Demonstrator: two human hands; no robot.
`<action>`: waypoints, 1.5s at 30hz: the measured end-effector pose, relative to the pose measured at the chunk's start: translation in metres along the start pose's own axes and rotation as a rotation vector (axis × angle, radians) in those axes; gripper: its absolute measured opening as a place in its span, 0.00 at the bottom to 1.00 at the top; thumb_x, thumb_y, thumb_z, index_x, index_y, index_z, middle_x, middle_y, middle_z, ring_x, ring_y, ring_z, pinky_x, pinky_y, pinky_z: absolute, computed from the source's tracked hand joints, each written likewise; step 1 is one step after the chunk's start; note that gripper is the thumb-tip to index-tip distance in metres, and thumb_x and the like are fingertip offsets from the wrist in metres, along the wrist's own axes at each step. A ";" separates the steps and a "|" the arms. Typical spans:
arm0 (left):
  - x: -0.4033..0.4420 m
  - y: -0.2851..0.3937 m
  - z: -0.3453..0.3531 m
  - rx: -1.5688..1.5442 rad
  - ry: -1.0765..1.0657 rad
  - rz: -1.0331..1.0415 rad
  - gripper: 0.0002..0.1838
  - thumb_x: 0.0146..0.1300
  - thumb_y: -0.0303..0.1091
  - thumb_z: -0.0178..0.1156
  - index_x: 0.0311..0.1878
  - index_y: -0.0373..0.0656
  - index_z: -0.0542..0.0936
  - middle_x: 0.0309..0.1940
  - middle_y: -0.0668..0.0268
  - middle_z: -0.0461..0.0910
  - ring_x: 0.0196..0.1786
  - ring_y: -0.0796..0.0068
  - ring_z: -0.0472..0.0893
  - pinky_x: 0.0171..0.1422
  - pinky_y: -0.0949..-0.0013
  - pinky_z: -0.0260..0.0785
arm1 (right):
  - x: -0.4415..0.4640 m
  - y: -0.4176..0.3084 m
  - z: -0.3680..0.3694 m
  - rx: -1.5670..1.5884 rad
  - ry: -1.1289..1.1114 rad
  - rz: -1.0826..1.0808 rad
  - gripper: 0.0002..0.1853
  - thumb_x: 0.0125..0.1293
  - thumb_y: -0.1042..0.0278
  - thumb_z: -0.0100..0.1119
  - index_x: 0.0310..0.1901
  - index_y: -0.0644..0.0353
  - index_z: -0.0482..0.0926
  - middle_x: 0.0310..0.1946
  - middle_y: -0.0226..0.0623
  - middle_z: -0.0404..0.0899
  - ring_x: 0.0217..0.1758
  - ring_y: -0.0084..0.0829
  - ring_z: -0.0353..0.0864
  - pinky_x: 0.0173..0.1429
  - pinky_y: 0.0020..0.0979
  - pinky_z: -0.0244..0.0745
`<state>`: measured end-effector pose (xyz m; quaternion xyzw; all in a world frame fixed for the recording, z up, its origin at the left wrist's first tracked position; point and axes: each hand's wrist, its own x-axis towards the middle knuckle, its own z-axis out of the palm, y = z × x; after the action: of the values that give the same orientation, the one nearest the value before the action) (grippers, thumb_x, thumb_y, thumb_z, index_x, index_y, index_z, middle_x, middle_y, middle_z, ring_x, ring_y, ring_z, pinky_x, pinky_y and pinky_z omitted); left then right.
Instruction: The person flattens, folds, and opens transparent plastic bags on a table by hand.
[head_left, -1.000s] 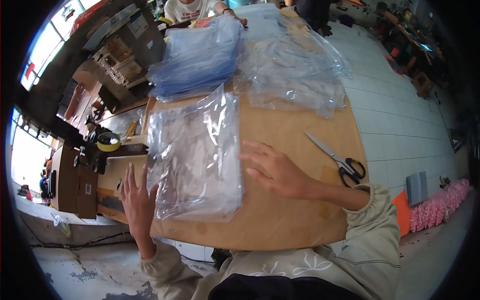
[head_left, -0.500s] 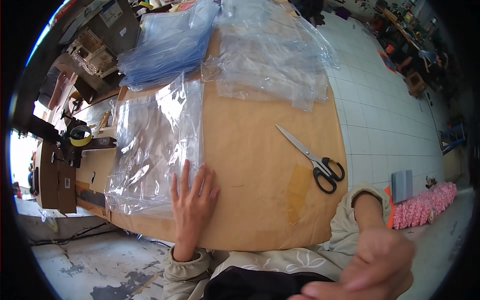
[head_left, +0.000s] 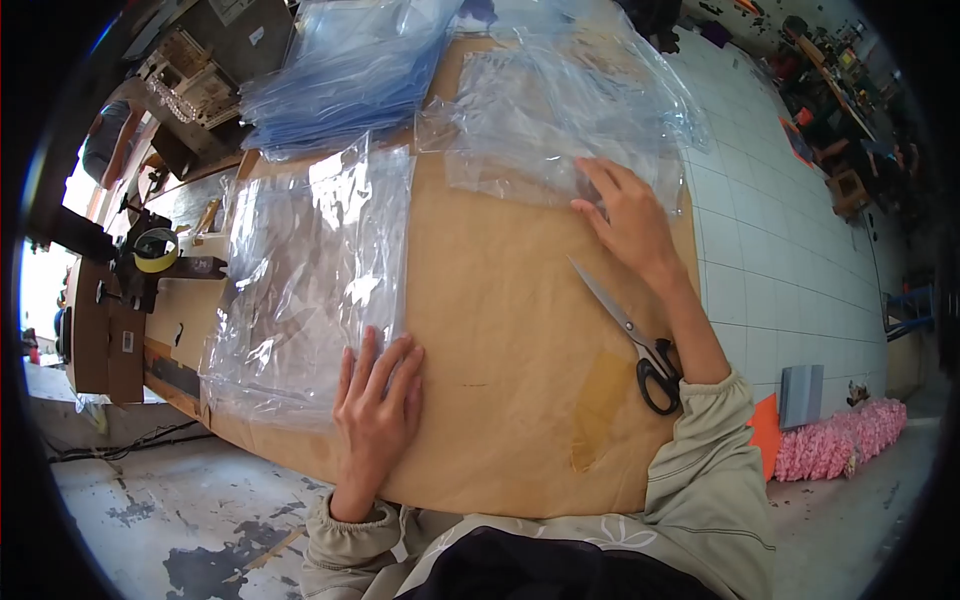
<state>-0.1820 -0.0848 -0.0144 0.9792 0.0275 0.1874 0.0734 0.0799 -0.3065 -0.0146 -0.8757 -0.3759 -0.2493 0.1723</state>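
Yellow tape roll (head_left: pixel 155 264), brown cardboard box (head_left: pixel 90 335), wooden stool (head_left: pixel 849 192), fluffy pink bundle (head_left: pixel 840 440)

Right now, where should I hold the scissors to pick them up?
Probably best by the black handle loops of the scissors, coming from the near side: the loops lie towards the wearer, while the pointed tip faces away, to the left. The right forearm hides part of the handles, so it should likely move aside first.

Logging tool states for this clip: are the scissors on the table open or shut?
The scissors look shut: their blades lie together as one narrow point. The right forearm hides part of the handles.
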 end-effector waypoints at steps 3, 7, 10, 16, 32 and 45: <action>0.001 0.001 -0.001 -0.020 0.018 -0.004 0.13 0.56 0.27 0.61 0.45 0.46 0.82 0.53 0.67 0.79 0.63 0.53 0.73 0.65 0.48 0.64 | 0.004 0.006 0.005 0.119 -0.019 0.089 0.13 0.69 0.65 0.50 0.51 0.60 0.75 0.44 0.47 0.80 0.46 0.45 0.80 0.48 0.39 0.76; 0.002 -0.001 -0.001 -0.028 0.023 0.002 0.13 0.56 0.27 0.61 0.45 0.46 0.81 0.53 0.67 0.79 0.64 0.53 0.72 0.64 0.47 0.65 | 0.006 0.013 0.012 0.186 0.003 0.274 0.10 0.70 0.66 0.48 0.44 0.61 0.76 0.31 0.45 0.82 0.32 0.47 0.82 0.35 0.39 0.76; 0.003 -0.001 -0.001 -0.034 0.025 -0.005 0.12 0.57 0.27 0.60 0.46 0.46 0.81 0.53 0.67 0.78 0.64 0.53 0.72 0.64 0.46 0.65 | 0.005 0.022 0.015 0.332 0.160 0.421 0.10 0.71 0.67 0.47 0.41 0.62 0.77 0.29 0.45 0.83 0.27 0.42 0.82 0.31 0.36 0.74; 0.004 0.000 0.002 -0.067 0.025 -0.016 0.13 0.56 0.25 0.59 0.45 0.45 0.80 0.54 0.65 0.78 0.65 0.50 0.70 0.66 0.46 0.63 | 0.005 0.030 0.015 0.739 0.414 0.495 0.13 0.72 0.64 0.49 0.38 0.64 0.80 0.31 0.36 0.86 0.30 0.24 0.85 0.30 0.27 0.71; 0.000 -0.003 0.001 -0.046 0.061 0.052 0.12 0.59 0.30 0.59 0.48 0.46 0.79 0.55 0.66 0.76 0.66 0.53 0.69 0.64 0.45 0.64 | 0.014 -0.028 -0.086 0.259 0.775 0.093 0.07 0.69 0.71 0.55 0.40 0.65 0.80 0.34 0.39 0.86 0.34 0.30 0.86 0.36 0.23 0.76; -0.037 -0.041 -0.059 -2.434 -0.151 -0.484 0.38 0.70 0.59 0.38 0.75 0.45 0.48 0.69 0.38 0.53 0.71 0.36 0.57 0.68 0.39 0.58 | -0.163 -0.141 -0.129 0.107 -0.229 -0.530 0.11 0.56 0.63 0.66 0.40 0.55 0.82 0.43 0.35 0.84 0.49 0.31 0.83 0.54 0.32 0.76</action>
<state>-0.2394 -0.0392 0.0204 0.2530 0.0114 0.0161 0.9673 -0.1614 -0.3705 0.0141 -0.7592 -0.6211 -0.1647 0.1036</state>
